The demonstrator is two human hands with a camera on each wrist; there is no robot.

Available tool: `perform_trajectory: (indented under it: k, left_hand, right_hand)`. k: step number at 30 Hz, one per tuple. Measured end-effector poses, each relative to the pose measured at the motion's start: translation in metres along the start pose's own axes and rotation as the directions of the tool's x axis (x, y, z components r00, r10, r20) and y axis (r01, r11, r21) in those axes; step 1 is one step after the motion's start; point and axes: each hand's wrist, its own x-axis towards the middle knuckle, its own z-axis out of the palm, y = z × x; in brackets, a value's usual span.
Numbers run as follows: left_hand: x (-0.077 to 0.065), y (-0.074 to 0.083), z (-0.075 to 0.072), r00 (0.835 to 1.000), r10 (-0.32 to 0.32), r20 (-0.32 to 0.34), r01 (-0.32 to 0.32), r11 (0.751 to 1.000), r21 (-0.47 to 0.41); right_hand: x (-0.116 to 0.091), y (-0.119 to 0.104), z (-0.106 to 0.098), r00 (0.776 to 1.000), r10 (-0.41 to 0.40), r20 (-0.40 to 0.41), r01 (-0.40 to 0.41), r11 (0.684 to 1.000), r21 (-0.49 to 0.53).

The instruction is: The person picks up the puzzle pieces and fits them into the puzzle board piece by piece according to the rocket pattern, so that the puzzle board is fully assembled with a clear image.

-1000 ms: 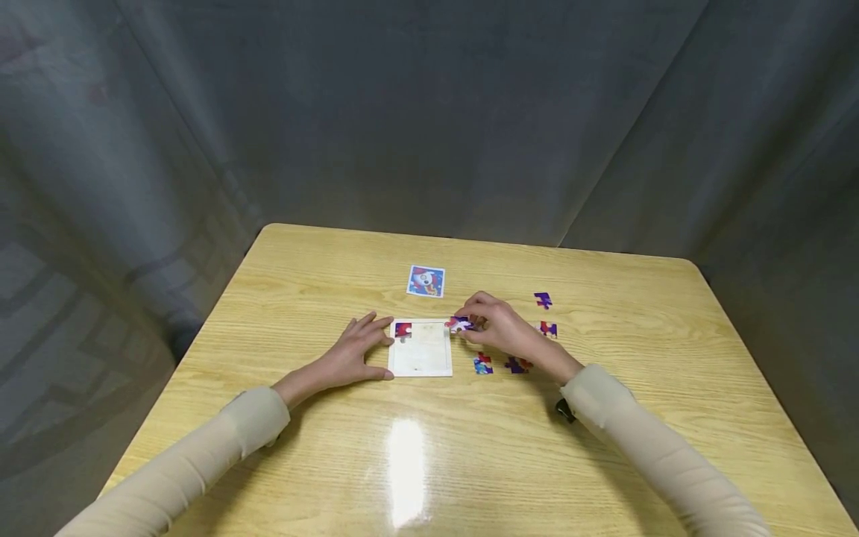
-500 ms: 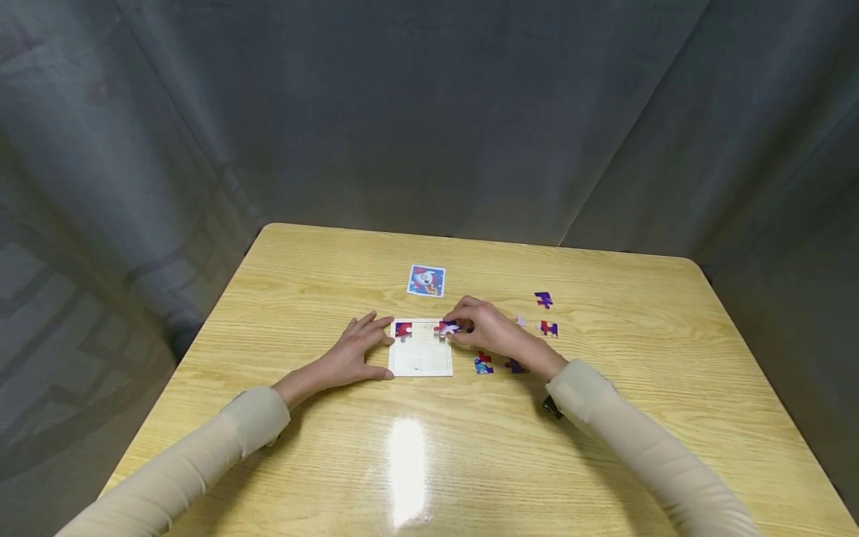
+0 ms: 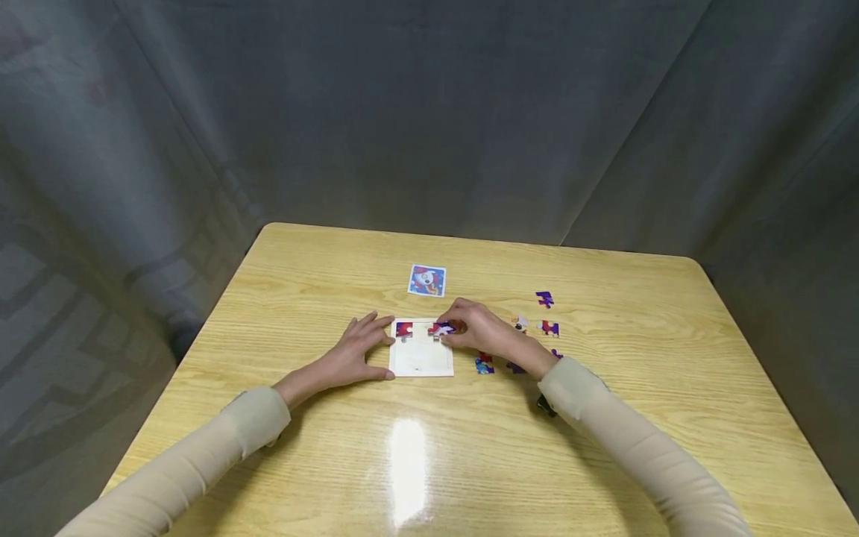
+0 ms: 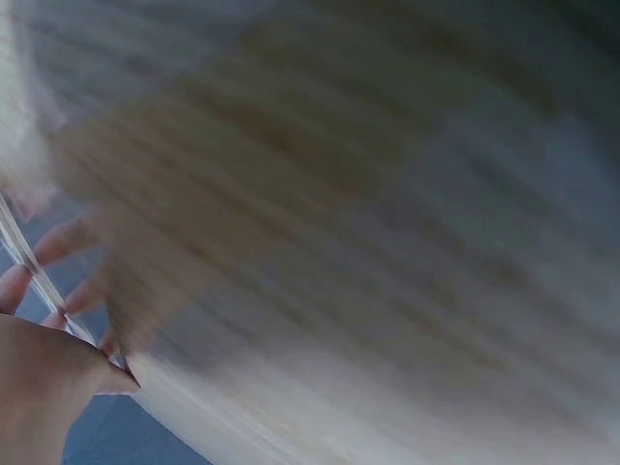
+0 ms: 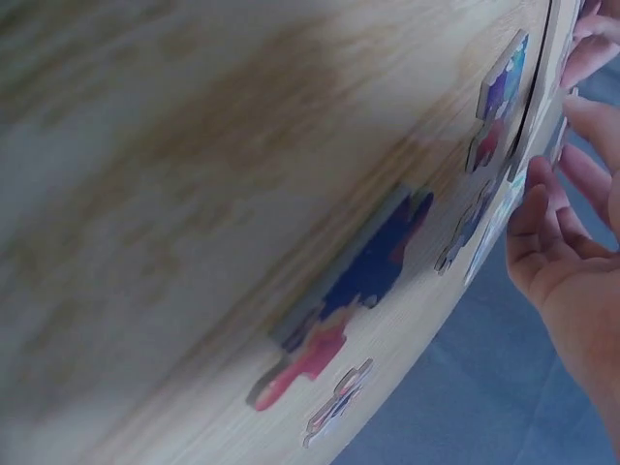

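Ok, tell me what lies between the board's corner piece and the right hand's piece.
In the head view, only bare board lies between the corner piece and the held piece in the right hand.

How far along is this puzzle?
Done: one piece lies in the far left corner of the board. In hand: the right hand pinches another piece at the far right; the left hand touches the left edge. Remaining: most of the board is bare, with several loose pieces to its right.

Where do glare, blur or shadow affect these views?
Head: bright glare on the table below the white board, shadow beneath the right sleeve; left wrist: table heavily blurred, dim toward the upper right; right wrist: table blurred at upper left.
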Motion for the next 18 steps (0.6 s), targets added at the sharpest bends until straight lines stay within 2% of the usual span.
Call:
perform_trajectory:
  k: [5, 18]
  left_hand:
    - [0.0000, 0.0001, -0.0007, 1.000, 0.008, -0.005, -0.008, 1.000, -0.003]
    - [-0.0016, 0.0005, -0.0011, 1.000, -0.009, -0.005, 0.009, 1.000, -0.002]
  right_hand:
    - [0.0019, -0.0002, 0.0010, 1.000, -0.025, -0.013, 0.025, 1.000, -0.010]
    - [0.0041, -0.0073, 0.0044, 0.997, -0.060, 0.040, 0.066, 0.984, -0.165]
